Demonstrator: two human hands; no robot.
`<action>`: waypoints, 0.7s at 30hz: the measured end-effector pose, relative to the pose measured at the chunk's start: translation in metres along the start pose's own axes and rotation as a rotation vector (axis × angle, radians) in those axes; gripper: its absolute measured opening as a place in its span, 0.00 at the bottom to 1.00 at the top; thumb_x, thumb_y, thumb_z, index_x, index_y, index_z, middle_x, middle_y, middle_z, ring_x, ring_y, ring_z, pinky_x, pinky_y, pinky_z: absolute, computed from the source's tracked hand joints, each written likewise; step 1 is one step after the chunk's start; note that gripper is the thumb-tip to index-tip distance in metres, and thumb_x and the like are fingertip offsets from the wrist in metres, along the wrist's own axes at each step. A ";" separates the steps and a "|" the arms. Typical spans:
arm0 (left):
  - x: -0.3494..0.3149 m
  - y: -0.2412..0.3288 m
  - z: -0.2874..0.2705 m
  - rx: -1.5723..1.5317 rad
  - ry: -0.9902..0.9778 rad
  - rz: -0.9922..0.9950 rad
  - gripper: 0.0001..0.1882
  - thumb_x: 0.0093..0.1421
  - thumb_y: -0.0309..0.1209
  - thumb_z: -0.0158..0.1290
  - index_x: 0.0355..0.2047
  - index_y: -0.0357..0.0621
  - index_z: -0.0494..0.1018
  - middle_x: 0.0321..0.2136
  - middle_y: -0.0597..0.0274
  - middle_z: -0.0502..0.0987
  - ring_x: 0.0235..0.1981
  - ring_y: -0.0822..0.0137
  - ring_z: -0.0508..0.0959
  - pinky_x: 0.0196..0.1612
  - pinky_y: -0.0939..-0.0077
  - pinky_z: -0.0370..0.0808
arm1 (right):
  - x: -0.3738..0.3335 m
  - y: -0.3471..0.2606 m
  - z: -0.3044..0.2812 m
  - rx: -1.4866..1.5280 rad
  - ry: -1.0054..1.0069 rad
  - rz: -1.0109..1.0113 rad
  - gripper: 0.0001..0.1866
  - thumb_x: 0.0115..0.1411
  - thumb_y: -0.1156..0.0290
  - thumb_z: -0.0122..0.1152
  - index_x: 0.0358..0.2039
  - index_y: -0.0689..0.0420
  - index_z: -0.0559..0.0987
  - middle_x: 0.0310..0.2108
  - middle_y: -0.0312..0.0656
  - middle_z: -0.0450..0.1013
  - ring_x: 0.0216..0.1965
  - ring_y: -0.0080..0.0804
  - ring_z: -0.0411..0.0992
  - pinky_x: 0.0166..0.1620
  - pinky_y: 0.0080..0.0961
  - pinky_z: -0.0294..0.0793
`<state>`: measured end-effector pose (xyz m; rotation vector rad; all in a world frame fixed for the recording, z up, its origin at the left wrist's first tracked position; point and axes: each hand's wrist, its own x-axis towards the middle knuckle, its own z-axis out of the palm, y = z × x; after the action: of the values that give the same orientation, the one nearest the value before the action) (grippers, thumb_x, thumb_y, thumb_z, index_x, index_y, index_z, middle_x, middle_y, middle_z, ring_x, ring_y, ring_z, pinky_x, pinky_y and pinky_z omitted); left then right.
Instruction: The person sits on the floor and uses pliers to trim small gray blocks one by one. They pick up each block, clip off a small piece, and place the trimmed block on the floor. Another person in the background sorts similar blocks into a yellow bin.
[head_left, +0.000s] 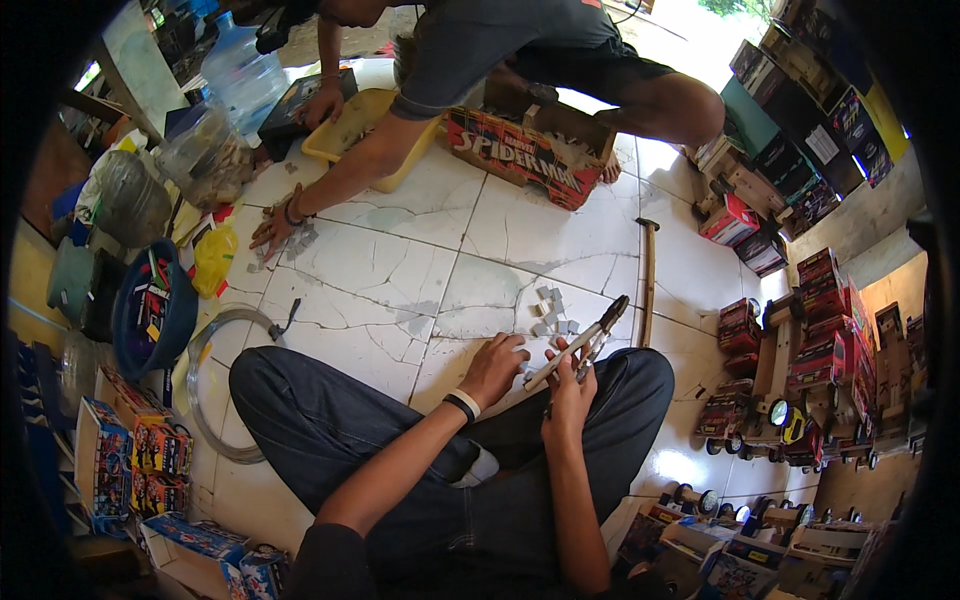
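I sit cross-legged on the cracked white tile floor. My right hand [570, 400] grips a pair of pliers [604, 325] with pale handles, its dark jaws pointing up and away from me. Close beside it, my left hand [492, 370] is curled with the fingertips pinched together. Whatever is between those fingertips is too small to make out. Just beyond both hands lies a loose pile of small grey pieces [548, 308]. A hammer [648, 270] with a wooden handle rests on the tiles to the right of the pile.
Opposite, a person's hand [272, 232] touches more grey pieces [298, 242], near a yellow basin [408, 165] and a printed box [530, 160]. A coil of wire [205, 412] and blue tub [130, 330] stand left. Toy trucks [815, 350] line the right.
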<state>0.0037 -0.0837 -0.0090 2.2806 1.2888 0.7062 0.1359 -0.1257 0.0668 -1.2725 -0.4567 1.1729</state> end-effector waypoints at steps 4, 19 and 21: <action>0.011 -0.014 -0.027 -0.190 0.196 -0.236 0.15 0.53 0.21 0.63 0.43 0.40 0.81 0.41 0.52 0.81 0.43 0.51 0.81 0.50 0.63 0.78 | 0.003 0.008 -0.008 -0.172 -0.061 -0.019 0.24 0.71 0.74 0.55 0.65 0.67 0.66 0.57 0.49 0.75 0.51 0.35 0.75 0.56 0.32 0.74; 0.021 -0.025 -0.107 -0.357 0.525 -0.373 0.10 0.56 0.14 0.59 0.38 0.37 0.81 0.35 0.57 0.80 0.33 0.65 0.83 0.39 0.75 0.80 | -0.016 0.035 0.000 -0.654 -0.589 -0.120 0.35 0.65 0.79 0.57 0.72 0.63 0.60 0.48 0.47 0.78 0.38 0.27 0.75 0.46 0.26 0.76; 0.022 -0.023 -0.106 -0.334 0.546 -0.376 0.10 0.56 0.14 0.60 0.38 0.37 0.81 0.34 0.58 0.81 0.32 0.65 0.83 0.38 0.76 0.80 | -0.017 0.034 -0.001 -0.676 -0.594 -0.043 0.35 0.65 0.79 0.57 0.72 0.63 0.59 0.48 0.47 0.78 0.39 0.28 0.75 0.46 0.26 0.75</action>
<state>-0.0666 -0.0417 0.0649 1.5678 1.6258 1.3383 0.1155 -0.1450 0.0415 -1.4424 -1.4010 1.4125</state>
